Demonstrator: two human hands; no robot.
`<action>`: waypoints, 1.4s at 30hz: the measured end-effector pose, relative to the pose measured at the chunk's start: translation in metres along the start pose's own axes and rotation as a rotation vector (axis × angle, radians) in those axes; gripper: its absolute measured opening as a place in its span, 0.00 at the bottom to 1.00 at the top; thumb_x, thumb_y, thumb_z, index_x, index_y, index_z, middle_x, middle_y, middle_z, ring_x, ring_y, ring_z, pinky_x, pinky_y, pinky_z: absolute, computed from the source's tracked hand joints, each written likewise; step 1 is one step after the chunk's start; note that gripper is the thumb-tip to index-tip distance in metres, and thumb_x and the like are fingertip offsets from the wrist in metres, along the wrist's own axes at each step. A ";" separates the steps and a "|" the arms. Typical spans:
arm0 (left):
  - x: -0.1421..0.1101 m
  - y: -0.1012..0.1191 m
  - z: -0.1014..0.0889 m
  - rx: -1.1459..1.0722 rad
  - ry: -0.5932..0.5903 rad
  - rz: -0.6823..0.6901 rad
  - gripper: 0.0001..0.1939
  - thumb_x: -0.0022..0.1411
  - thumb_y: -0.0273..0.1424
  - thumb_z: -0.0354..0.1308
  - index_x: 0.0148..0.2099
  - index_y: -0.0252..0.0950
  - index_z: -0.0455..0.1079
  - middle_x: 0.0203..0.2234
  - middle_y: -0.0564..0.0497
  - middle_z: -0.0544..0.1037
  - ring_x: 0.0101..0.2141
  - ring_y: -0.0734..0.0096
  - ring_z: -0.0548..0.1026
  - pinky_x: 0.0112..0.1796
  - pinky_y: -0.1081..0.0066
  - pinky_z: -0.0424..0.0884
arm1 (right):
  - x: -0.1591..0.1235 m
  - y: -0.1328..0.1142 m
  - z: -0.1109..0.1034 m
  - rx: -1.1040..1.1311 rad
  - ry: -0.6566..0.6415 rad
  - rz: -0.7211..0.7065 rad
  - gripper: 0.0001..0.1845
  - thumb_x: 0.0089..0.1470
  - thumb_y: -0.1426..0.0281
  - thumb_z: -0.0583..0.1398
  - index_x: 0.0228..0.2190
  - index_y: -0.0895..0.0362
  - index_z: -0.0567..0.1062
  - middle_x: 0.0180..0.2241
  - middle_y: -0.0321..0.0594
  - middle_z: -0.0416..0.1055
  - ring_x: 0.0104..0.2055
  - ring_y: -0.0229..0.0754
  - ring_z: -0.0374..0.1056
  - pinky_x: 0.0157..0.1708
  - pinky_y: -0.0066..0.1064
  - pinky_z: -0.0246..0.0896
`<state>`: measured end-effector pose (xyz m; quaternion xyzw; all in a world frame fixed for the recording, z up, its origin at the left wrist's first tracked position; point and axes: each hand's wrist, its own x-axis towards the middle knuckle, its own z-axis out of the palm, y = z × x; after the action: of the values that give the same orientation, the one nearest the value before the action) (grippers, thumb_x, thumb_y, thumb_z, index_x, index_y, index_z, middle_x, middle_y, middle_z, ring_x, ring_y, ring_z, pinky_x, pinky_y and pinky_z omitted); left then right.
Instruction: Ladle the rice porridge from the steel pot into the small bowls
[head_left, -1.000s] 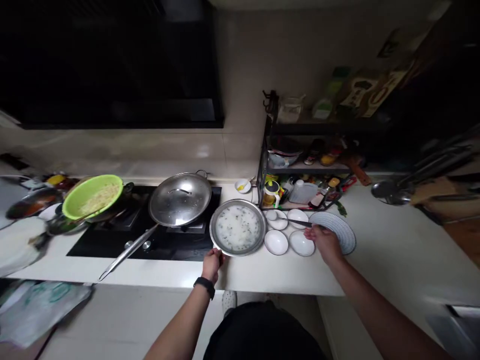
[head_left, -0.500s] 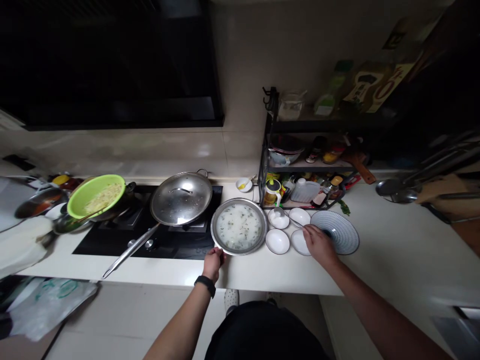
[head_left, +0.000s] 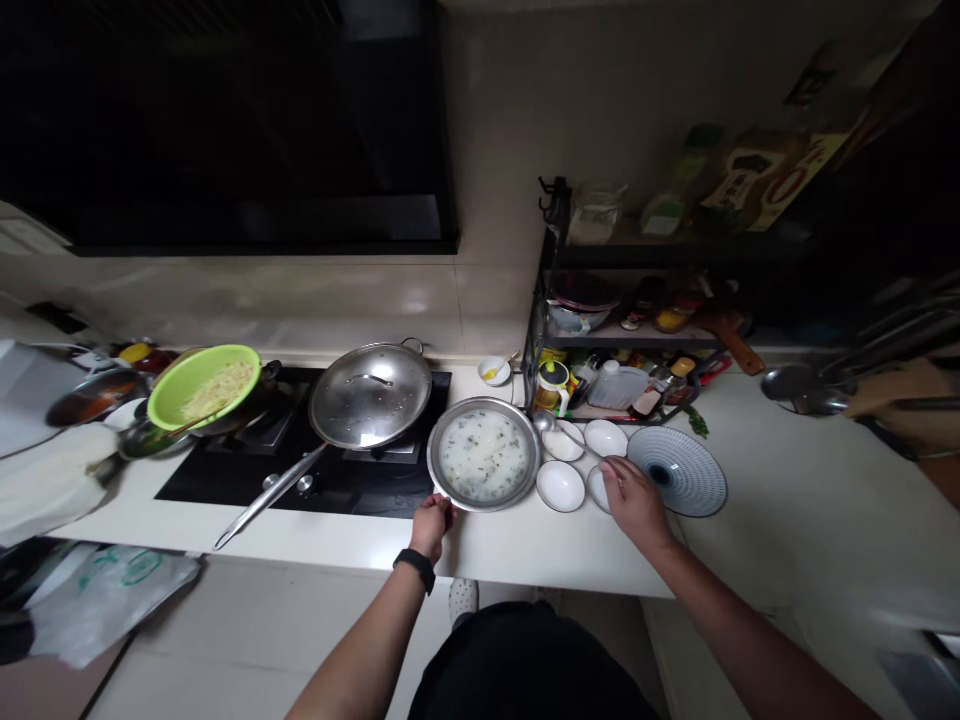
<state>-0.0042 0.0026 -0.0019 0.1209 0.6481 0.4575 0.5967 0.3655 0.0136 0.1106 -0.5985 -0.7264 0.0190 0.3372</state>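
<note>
My left hand [head_left: 431, 527] grips the near rim of a wide steel pot [head_left: 484, 400] holding white rice porridge [head_left: 484, 457] flecked with green. My right hand [head_left: 636, 503] is shut on the thin handle of a steel ladle [head_left: 543, 421], whose bowl is near the pot's right rim. Several white bowls sit by that hand: one [head_left: 560, 486] stands in front, two [head_left: 562, 441] behind. Another white bowl [head_left: 598, 488] is partly hidden by my right hand. A blue-and-white ribbed plate [head_left: 677, 472] lies just to the right.
A lidded steel pan [head_left: 370, 396] and a green colander of noodles [head_left: 202, 387] stand on a black cooktop [head_left: 360, 503] left of the pot. A cluttered metal rack [head_left: 622, 340] stands at the back. White countertop [head_left: 787, 500] extends to the right.
The ladle's bowl has moved left from above the white bowls towards the pot's rim, with my right hand. The whole view has shifted slightly.
</note>
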 end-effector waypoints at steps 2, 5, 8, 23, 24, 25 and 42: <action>0.000 0.000 0.000 0.000 -0.001 0.000 0.09 0.48 0.30 0.62 0.29 0.38 0.64 0.18 0.57 0.72 0.18 0.76 0.68 0.24 0.76 0.62 | 0.006 -0.012 0.010 0.075 -0.014 0.044 0.16 0.68 0.64 0.51 0.39 0.55 0.77 0.39 0.47 0.79 0.43 0.49 0.75 0.45 0.38 0.71; 0.000 0.000 0.000 0.002 -0.003 0.004 0.10 0.48 0.31 0.63 0.29 0.38 0.63 0.18 0.57 0.71 0.19 0.76 0.68 0.24 0.76 0.61 | 0.013 -0.025 0.033 0.110 -0.096 -0.016 0.17 0.68 0.65 0.50 0.37 0.55 0.77 0.38 0.46 0.79 0.42 0.48 0.75 0.45 0.38 0.70; 0.000 0.001 0.000 0.003 -0.005 0.015 0.10 0.47 0.31 0.63 0.28 0.38 0.63 0.17 0.57 0.71 0.19 0.76 0.68 0.24 0.76 0.61 | 0.018 -0.030 0.054 0.084 -0.164 -0.107 0.17 0.68 0.65 0.50 0.37 0.55 0.77 0.39 0.48 0.79 0.43 0.49 0.75 0.46 0.39 0.70; -0.003 -0.001 0.000 -0.004 -0.015 0.047 0.14 0.45 0.35 0.65 0.27 0.38 0.62 0.18 0.56 0.70 0.20 0.75 0.68 0.25 0.74 0.62 | -0.005 -0.039 0.087 0.745 -0.247 0.946 0.25 0.51 0.48 0.62 0.19 0.56 0.76 0.24 0.48 0.80 0.25 0.47 0.77 0.29 0.36 0.75; -0.003 -0.001 0.000 -0.004 -0.015 0.047 0.13 0.45 0.35 0.65 0.27 0.38 0.62 0.18 0.56 0.70 0.20 0.75 0.68 0.25 0.74 0.63 | -0.003 -0.041 0.085 0.772 -0.243 0.961 0.25 0.51 0.48 0.63 0.19 0.56 0.76 0.24 0.48 0.80 0.25 0.46 0.77 0.29 0.35 0.75; -0.003 0.000 0.000 -0.003 -0.013 0.048 0.13 0.45 0.34 0.65 0.27 0.38 0.62 0.18 0.56 0.70 0.20 0.76 0.68 0.25 0.74 0.63 | -0.001 -0.042 0.082 0.787 -0.242 0.966 0.24 0.51 0.49 0.63 0.19 0.57 0.77 0.24 0.48 0.80 0.25 0.46 0.77 0.29 0.34 0.75; 0.000 -0.001 0.000 0.013 -0.007 0.050 0.12 0.46 0.33 0.64 0.27 0.38 0.62 0.18 0.56 0.70 0.19 0.76 0.68 0.25 0.75 0.62 | 0.034 -0.037 0.044 0.748 -0.125 0.901 0.22 0.49 0.52 0.65 0.20 0.57 0.78 0.22 0.48 0.79 0.22 0.44 0.75 0.26 0.32 0.74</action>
<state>-0.0032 0.0018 -0.0024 0.1424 0.6458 0.4675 0.5866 0.3098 0.0493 0.1083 -0.6864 -0.3631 0.4506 0.4405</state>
